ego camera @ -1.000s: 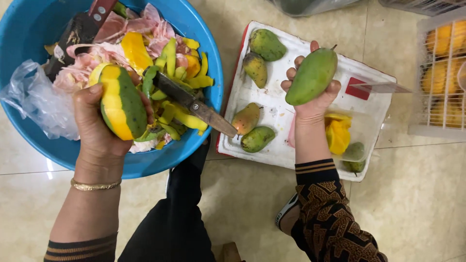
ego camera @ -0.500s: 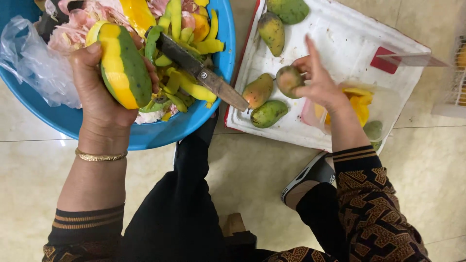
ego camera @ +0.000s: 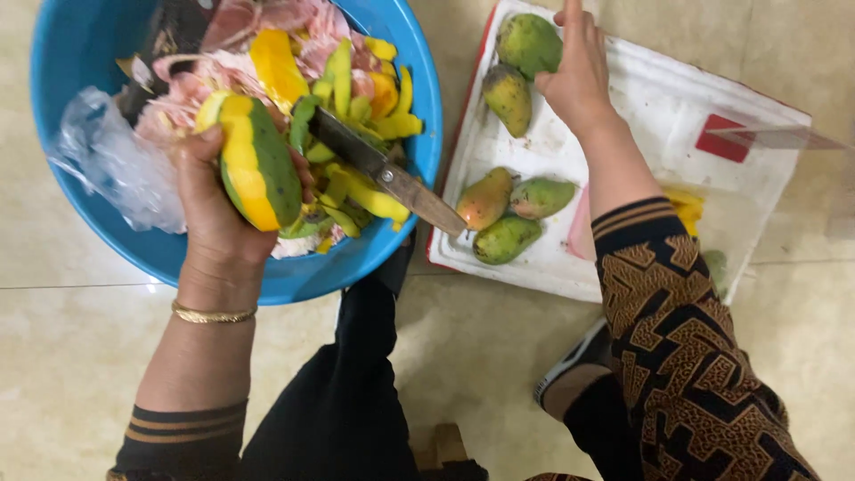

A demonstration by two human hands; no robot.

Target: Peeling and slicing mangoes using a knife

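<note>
Peelings fill the blue basin (ego camera: 80, 53) under your left hand (ego camera: 214, 191), whose fingers wrap a half-peeled mango (ego camera: 256, 160) (yellow flesh beside green skin) and a knife (ego camera: 387, 174) lying across the rim. Your right hand (ego camera: 579, 76) reaches over the white tray (ego camera: 659, 107), fingers resting on a green mango (ego camera: 528, 43) at its far end.

Blue basin (ego camera: 71, 53), green-yellow mango (ego camera: 258, 169)

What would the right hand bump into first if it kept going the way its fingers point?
The right hand already rests against a green mango on the white tray; straight on, probably just tray edge, then floor.
</note>
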